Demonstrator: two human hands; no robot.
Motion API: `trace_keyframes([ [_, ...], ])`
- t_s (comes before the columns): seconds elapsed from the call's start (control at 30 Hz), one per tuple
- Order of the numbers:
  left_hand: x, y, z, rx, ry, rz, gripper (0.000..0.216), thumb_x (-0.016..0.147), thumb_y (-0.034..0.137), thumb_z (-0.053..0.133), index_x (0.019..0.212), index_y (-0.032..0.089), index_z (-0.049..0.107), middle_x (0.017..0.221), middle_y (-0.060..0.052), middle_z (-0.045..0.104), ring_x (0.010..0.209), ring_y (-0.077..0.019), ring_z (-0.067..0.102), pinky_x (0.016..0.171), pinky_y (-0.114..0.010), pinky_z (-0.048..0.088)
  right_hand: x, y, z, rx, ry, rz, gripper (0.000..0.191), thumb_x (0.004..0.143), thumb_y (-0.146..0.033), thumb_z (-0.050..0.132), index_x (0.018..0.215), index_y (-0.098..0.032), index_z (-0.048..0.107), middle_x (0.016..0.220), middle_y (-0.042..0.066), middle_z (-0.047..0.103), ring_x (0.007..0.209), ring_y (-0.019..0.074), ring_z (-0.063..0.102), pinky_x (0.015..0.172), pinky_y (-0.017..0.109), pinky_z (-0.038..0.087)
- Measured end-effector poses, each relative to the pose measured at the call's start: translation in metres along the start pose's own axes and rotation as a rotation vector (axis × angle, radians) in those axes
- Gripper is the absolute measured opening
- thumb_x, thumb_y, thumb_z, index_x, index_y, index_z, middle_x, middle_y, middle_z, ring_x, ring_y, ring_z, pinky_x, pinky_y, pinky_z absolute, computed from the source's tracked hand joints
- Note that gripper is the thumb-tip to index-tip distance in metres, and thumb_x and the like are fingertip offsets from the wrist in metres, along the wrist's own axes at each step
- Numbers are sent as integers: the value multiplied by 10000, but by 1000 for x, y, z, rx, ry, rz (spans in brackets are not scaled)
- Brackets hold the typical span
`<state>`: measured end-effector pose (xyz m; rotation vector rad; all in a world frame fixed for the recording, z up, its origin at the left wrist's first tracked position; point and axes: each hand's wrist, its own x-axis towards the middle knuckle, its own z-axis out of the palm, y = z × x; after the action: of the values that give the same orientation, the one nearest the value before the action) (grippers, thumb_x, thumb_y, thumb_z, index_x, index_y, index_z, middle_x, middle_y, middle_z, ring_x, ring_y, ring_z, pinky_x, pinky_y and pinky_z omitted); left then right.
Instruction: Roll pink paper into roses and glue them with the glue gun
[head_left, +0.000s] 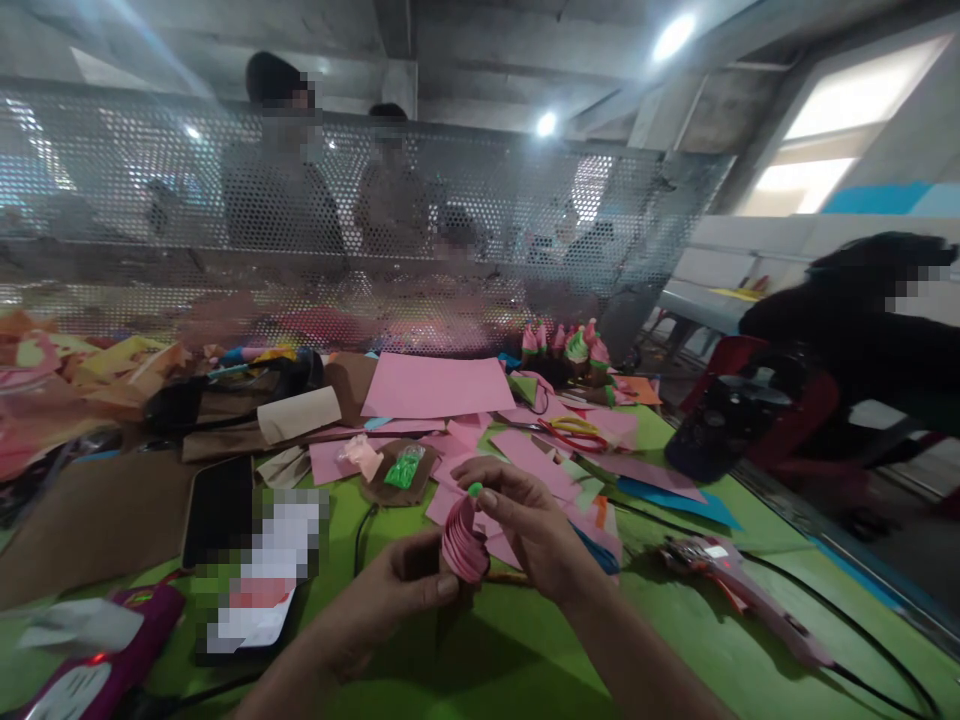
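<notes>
Between my hands is a pink paper cupcake [465,543] with swirled, layered folds and a small green ball [475,490] at its tip. My left hand [411,580] grips the cupcake low on its left side, thumb across the front. At the top, the thumb and forefinger of my right hand [525,515] pinch the green ball. The cupcake's base is mostly hidden by my left fingers and shadow. Just beyond lies a small bag of green pieces [405,466] on a brown paper scrap.
Pink paper sheets [439,385] and yellow-red scissors [574,433] lie behind my hands. Finished paper cupcakes [577,348] stand at the back. A pink glue gun [750,590] with its cord is at right. Phones [219,512] and a purple device [112,650] lie left. A perforated metal screen [480,230] rises behind.
</notes>
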<state>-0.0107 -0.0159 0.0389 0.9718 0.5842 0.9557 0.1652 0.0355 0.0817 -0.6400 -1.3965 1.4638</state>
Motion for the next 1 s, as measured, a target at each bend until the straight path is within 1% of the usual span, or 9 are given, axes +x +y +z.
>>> trace_keyframes([
  [0.07,0,2,1,-4,-4,-5,407,695,361,849,1034,157,754,888,-56,707,820,-154,594,756,-239,433,0,0,0,-12,11,-16,183,755,-393,800,871,-255,770,1009,56,676,988,241,589,826,349,462],
  [0.13,0,5,2,-23,4,4,433,671,344,868,1044,156,753,937,-67,710,866,-162,603,808,-252,439,0,0,-1,-17,19,-20,187,756,-389,801,887,-259,772,1028,60,688,995,247,597,817,353,472],
  [0.27,2,7,-2,-52,-18,26,420,678,333,862,1036,141,755,904,-75,706,825,-163,614,811,-283,462,3,2,-6,-3,-11,52,281,772,-383,792,1031,-282,750,1013,36,698,804,182,610,677,288,482],
  [0.4,4,5,-4,-63,-4,8,446,668,309,872,1065,148,751,950,-83,716,870,-170,635,880,-310,465,5,6,-10,-42,31,-10,142,771,-338,800,899,-288,766,1009,14,702,985,193,602,795,260,477],
  [0.47,4,4,-4,-68,1,2,453,662,306,876,1069,152,751,976,-87,719,875,-171,640,892,-323,468,6,7,-10,-60,50,-9,170,752,-353,812,904,-290,770,1021,21,702,986,204,597,779,267,478],
  [0.6,4,5,-2,-71,13,6,460,641,354,884,1033,149,759,934,-80,719,811,-169,642,838,-324,480,6,6,-9,-81,88,16,273,722,-404,825,963,-289,771,1007,45,693,874,215,584,673,288,469],
  [0.73,2,6,2,-56,46,-2,472,628,376,888,1023,151,762,960,-86,729,887,-194,642,869,-313,450,4,5,-7,-102,106,-35,193,720,-384,832,874,-282,776,923,38,678,868,219,577,729,308,467],
  [0.83,0,6,2,-37,41,-4,444,671,375,864,1041,153,757,951,-83,729,893,-188,631,854,-288,442,3,3,-5,-91,106,-14,240,733,-435,814,908,-274,780,943,42,677,853,211,570,718,305,461],
  [1.0,-1,3,1,-54,3,-8,378,720,377,829,1004,138,757,837,-58,700,764,-145,600,739,-243,441,1,0,-5,-71,107,-23,206,750,-388,812,927,-286,783,1005,35,680,907,198,570,748,287,455],
])
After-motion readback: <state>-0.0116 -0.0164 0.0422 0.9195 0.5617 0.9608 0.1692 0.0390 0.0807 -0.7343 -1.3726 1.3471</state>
